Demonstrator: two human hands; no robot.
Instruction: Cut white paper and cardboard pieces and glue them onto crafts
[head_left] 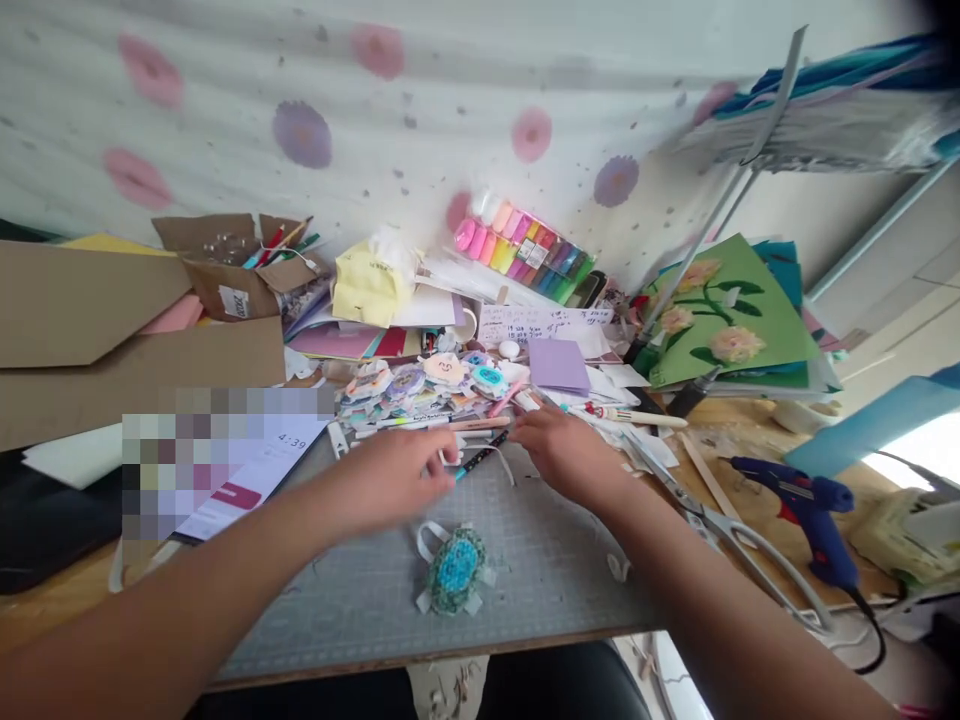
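My left hand [409, 468] hovers over the cutting mat [360, 600], smeared by motion. Its fingers curl near a small white piece, and I cannot see whether they grip it. Bent downward, my right hand [566, 452] has its fingertips together at the edge of the heap of pens and paper; what they pinch is hidden. Between the hands lie a dark pen [484, 455] and a thin white strip [501, 462]. Nearer me on the mat rests a small turtle-like craft piece [456, 570], blue in the middle, green around, with white paper tabs and a white loop.
Paper cutouts [446, 370] are heaped behind the hands. Large scissors [720, 525] and a blue glue gun [814, 510] lie at right. A phone [247, 480] lies at left before cardboard boxes [112, 320]. Coloured clay packs [525, 250] lean at the back.
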